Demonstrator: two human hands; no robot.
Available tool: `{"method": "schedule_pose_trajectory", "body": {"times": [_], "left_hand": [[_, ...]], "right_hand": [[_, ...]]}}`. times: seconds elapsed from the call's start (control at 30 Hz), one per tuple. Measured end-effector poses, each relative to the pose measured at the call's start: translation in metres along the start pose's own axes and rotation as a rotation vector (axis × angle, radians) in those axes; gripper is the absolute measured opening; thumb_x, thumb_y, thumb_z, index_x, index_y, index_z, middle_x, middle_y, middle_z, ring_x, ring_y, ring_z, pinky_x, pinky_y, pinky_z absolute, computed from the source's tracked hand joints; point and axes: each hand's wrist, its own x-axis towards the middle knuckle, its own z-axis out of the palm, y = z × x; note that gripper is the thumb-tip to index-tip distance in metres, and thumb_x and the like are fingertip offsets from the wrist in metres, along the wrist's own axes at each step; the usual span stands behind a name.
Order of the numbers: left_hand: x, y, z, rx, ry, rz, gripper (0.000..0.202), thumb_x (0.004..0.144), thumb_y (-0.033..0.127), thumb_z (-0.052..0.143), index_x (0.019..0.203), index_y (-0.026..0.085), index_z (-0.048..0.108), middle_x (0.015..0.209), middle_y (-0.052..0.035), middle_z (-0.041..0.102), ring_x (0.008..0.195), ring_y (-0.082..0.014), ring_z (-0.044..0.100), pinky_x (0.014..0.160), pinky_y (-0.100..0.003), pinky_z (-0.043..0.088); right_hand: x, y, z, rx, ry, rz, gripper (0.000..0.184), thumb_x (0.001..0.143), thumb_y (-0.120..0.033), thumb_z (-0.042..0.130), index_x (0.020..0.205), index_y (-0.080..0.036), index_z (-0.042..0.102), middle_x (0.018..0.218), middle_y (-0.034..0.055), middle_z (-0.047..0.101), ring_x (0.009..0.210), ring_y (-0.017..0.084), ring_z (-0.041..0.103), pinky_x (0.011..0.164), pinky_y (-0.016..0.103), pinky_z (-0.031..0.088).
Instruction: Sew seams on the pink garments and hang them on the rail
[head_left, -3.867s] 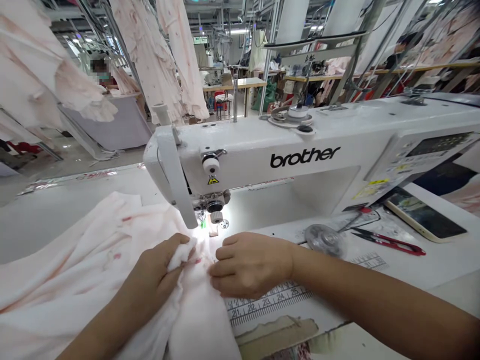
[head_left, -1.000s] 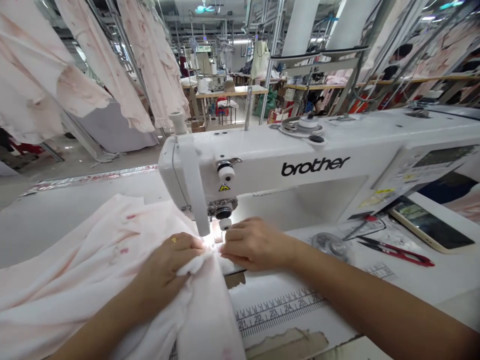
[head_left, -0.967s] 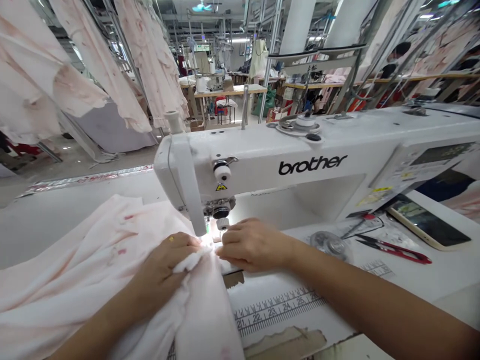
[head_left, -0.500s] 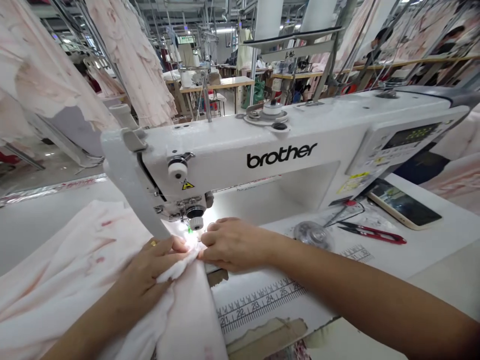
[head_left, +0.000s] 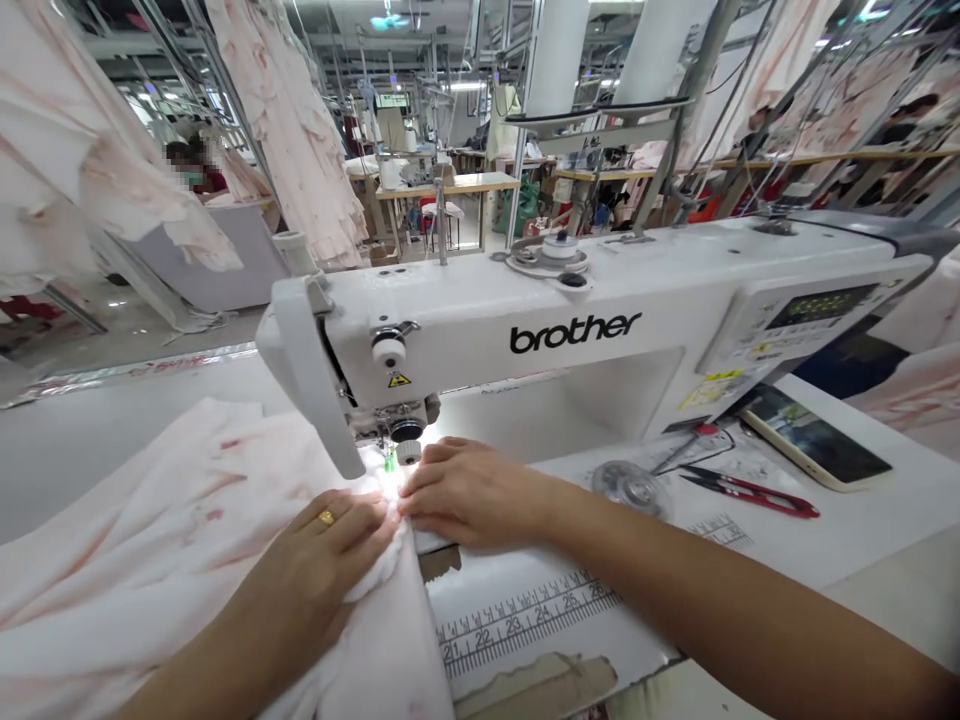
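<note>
Fabric [head_left: 195, 510], one pale pink piece with darker pink marks, spreads over the left part of the worktop [head_left: 75, 440], spilling toward the near edge, and its bunched edge runs right up to the lit needle area of a single white sewing machine [head_left: 465, 300]! Two hands are on it. Left hand [head_left: 322, 555] lies palm down on the cloth, forearm slanting in from the near left corner, fingers reaching forward to the light, one gold ring [head_left: 326, 517] on show. Right hand [head_left: 476, 495] comes across from the right, wrist nearly level, fingers bent, tips meeting the cloth just beside the left's. Both grips are on fabric, but whether they pinch it or merely press, the view doesn't show.

Outward now, along the near edge: one printed ruler strip [head_left: 525, 620], numbers 21 to 26 readable. Right of the right hand, one clear round disc [head_left: 630, 488], one pair of red-handled snips [head_left: 754, 490], and, nearest the worktop's right edge, one phone [head_left: 817, 435]. Two white thread cones [head_left: 555, 60] stand above and behind the machine.
</note>
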Motion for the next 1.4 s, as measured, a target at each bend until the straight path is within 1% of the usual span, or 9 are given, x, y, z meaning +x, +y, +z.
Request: {"method": "schedule_pose_trajectory", "body": {"times": [0.2,0.33,0.4,0.57,0.7,1.0,1.17,1.3,1.4], "left_hand": [[0.008,-0.013,0.003,0.043,0.008,-0.043,0.063,0.067,-0.004,0.042,0.123,0.02,0.06,0.118,-0.0079,0.064,0.105,-0.0259,0.056,0.094,-0.042,0.047],[0.016,-0.025,0.0,0.068,-0.078,-0.093,0.053,0.073,-0.001,0.043,0.12,0.018,0.06,0.112,-0.01,0.066,0.106,-0.0276,0.058,0.083,-0.039,0.052],[0.017,-0.029,0.0,0.078,-0.089,-0.123,0.052,0.073,-0.001,0.043,0.118,0.019,0.061,0.11,-0.0101,0.065,0.106,-0.028,0.059,0.08,-0.038,0.053],[0.015,-0.031,0.004,0.069,-0.07,-0.13,0.054,0.073,-0.001,0.043,0.12,0.021,0.059,0.112,-0.0092,0.064,0.109,-0.0278,0.058,0.087,-0.04,0.051],[0.017,-0.029,0.001,0.049,-0.117,-0.145,0.051,0.072,-0.003,0.042,0.115,0.02,0.06,0.113,-0.0095,0.064,0.105,-0.0272,0.059,0.084,-0.039,0.051],[0.022,-0.028,-0.003,0.08,-0.074,-0.082,0.047,0.074,-0.002,0.043,0.113,0.018,0.061,0.115,-0.0091,0.065,0.105,-0.0246,0.061,0.092,-0.04,0.049],[0.02,-0.031,0.0,0.084,-0.121,-0.114,0.048,0.075,0.0,0.044,0.115,0.02,0.062,0.122,-0.0078,0.064,0.113,-0.024,0.06,0.099,-0.041,0.046],[0.016,-0.028,-0.007,0.11,-0.197,-0.158,0.053,0.078,0.004,0.044,0.126,0.023,0.056,0.135,-0.0052,0.059,0.127,-0.0239,0.052,0.107,-0.044,0.039],[-0.001,-0.009,-0.02,0.188,-0.164,-0.171,0.051,0.091,0.02,0.044,0.142,0.025,0.042,0.146,-0.0032,0.05,0.139,-0.0257,0.039,0.112,-0.049,0.031]], "right_hand": [[0.004,-0.003,0.003,-0.106,0.042,0.114,0.018,0.1,-0.029,0.052,0.104,-0.019,0.067,0.109,0.005,0.064,0.102,0.02,0.047,0.096,0.035,0.033],[0.005,-0.003,0.006,-0.142,0.064,0.221,0.024,0.099,-0.036,0.053,0.113,-0.021,0.064,0.106,0.0076,0.057,0.104,0.022,0.043,0.098,0.037,0.033],[0.005,-0.002,0.007,-0.14,0.072,0.225,0.024,0.098,-0.037,0.054,0.113,-0.02,0.064,0.104,0.0075,0.055,0.103,0.022,0.043,0.099,0.037,0.034],[0.005,0.001,0.008,-0.155,0.078,0.184,0.024,0.098,-0.038,0.054,0.11,-0.018,0.063,0.101,0.007,0.055,0.1,0.022,0.043,0.099,0.037,0.034],[0.007,0.001,0.008,-0.197,0.066,0.184,0.022,0.099,-0.036,0.052,0.104,-0.017,0.063,0.096,0.0058,0.058,0.098,0.021,0.043,0.1,0.037,0.033],[0.007,-0.003,0.011,-0.211,0.089,0.213,0.02,0.098,-0.033,0.053,0.103,-0.018,0.066,0.099,0.0068,0.059,0.102,0.021,0.044,0.1,0.036,0.033],[0.01,-0.001,0.006,-0.202,0.089,0.23,0.016,0.095,-0.03,0.058,0.098,-0.018,0.067,0.098,0.0071,0.062,0.102,0.022,0.049,0.1,0.038,0.036],[0.002,-0.022,-0.012,-0.152,0.11,0.276,0.013,0.092,-0.023,0.063,0.103,-0.017,0.068,0.099,0.0077,0.066,0.101,0.022,0.055,0.095,0.038,0.041],[-0.029,-0.06,-0.01,-0.023,0.321,0.203,0.024,0.098,-0.03,0.057,0.115,-0.016,0.064,0.096,0.0078,0.068,0.091,0.02,0.06,0.079,0.032,0.047]]}}
